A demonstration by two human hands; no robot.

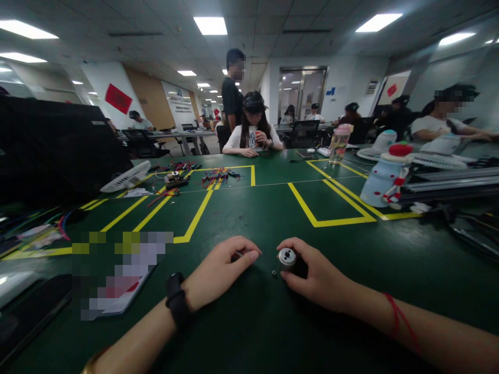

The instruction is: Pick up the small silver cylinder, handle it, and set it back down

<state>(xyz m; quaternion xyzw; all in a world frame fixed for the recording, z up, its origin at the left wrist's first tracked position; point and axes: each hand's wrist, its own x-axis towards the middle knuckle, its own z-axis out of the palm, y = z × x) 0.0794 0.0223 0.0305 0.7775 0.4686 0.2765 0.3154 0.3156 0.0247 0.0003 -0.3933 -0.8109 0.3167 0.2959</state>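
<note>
My right hand [317, 275] is curled round a short cylindrical motor [287, 258] that stands upright on the green table. Its silver top face has a dark centre and small holes; the fingers cover much of its far and near sides. Just left of the motor lies a tiny metal ring-like part [274, 272], touched by neither hand. My left hand [230, 265] is a short way further left, thumb and fingertips drawn together. Whatever its fingers hold, if anything, is too hidden to name.
Yellow tape outlines mark the table [249, 213]. Bundled coloured wires [218, 177] lie ahead to the left, near a white fan [125, 175]. A blue bottle [382, 179] and a clear bottle [340, 144] stand right. A person [253, 132] sits opposite.
</note>
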